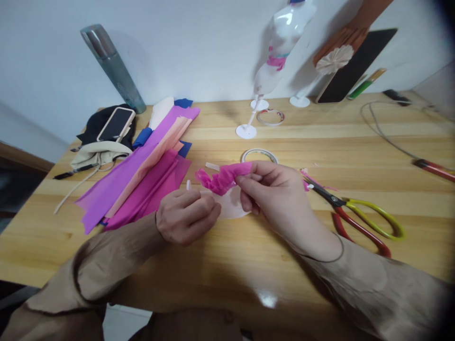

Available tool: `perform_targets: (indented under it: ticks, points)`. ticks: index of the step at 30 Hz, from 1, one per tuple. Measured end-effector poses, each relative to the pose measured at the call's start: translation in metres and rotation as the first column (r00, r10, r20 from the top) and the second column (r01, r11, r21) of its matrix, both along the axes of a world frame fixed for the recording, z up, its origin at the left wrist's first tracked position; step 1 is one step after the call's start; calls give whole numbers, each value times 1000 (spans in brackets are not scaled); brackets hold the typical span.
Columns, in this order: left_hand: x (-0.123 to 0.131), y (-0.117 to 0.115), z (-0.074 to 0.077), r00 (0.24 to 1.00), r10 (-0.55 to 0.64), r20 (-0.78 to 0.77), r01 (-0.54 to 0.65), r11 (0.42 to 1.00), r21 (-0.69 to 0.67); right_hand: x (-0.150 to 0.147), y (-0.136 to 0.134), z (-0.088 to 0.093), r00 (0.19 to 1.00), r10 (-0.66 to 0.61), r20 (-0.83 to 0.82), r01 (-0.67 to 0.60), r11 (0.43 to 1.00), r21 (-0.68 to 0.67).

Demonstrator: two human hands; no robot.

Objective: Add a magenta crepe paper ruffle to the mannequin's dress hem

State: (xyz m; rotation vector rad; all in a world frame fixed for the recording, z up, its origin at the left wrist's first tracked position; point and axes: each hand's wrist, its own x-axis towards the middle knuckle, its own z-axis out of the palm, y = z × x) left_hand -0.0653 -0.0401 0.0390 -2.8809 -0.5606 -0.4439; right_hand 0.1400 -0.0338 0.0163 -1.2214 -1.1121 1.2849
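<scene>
Pink paper strip (227, 177) is held up above the middle of the wooden table (227, 274) in the head view, the only view given. Its end is pinched between the thumb and fingers of the right hand (272, 194). The left hand (190, 215) is curled closed just beside the strip; whether anything is gripped inside it cannot be told.

As for progress, gathers have been formed along much of the strip, while the pinched end is left smoother. The strip is judged to be partly worked, and it has not been fixed to anything that can be seen. Pink and blue bands have been put around the waist of the white dress form (286, 31), whose lower part is left uncovered. How much is left to be done cannot be judged.

Thin, slightly sheer paper is suggested by the strip's crinkled, wavy folds. A pale sheet (234, 208) is seen beneath the hands. Larger sheets in purple, peach and magenta (145, 203) are heaped at the left, long and softly creased. The dress form is smooth and glossy. Ring-shaped tape (259, 151) is laid behind the strip, and metal scissors (336, 201) with red and yellow handles are rested at the right, blades parted.
</scene>
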Motion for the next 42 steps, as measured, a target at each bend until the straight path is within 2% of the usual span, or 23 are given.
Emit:
perform_targets:
  ticks: [3, 6, 11, 15, 18, 20, 22, 24, 27, 33, 38, 42]
  points:
    - [-1, -1, 2, 999, 13, -35, -13, 1000, -5, 0, 0, 1, 1000, -5, -2, 5, 1000, -5]
    - [0, 0, -3, 1000, 4, -25, -4, 1000, 16, -1, 1, 1, 1000, -9, -4, 9, 1000, -5]
    - [3, 7, -22, 976, -61, 210, 28, 987, 158, -1, 2, 2, 1000, -3, -6, 3, 1000, -2]
    - [2, 17, -28, 976, -66, 207, 30, 985, 172, 0, 1, 1, 1000, 9, -12, -9, 1000, -3]
    - [2, 26, -32, 949, -128, 289, 38, 953, 299, -1, 0, 0, 1000, 14, -9, -14, 1000, -19]
    - [4, 28, -33, 940, -127, 315, 6, 934, 358, -1, 0, -1, 1000, 25, -10, -25, 999, -25]
    - [5, 27, -32, 960, -66, 271, -31, 941, 337, -2, -1, -1, 999, 38, -14, -38, 999, -29]
    - [5, 23, -28, 986, 29, 167, -72, 963, 261, -2, -1, -1, 999, 46, -22, -47, 999, -26]
    - [6, 20, -27, 986, 7, 166, -53, 959, 277, -2, 0, 0, 999, 44, -20, -44, 999, -26]
    - [8, 21, -37, 976, -34, 214, -38, 946, 323, -1, 4, 1, 1000, 22, -14, -22, 999, -27]
    - [6, 11, -33, 991, 73, 110, -90, 984, 157, -1, 5, 0, 1000, 4, -30, -5, 1000, -20]
    - [4, 5, -29, 994, 92, 59, -97, 992, 83, 0, 6, -1, 1000, 10, -18, -11, 1000, -19]
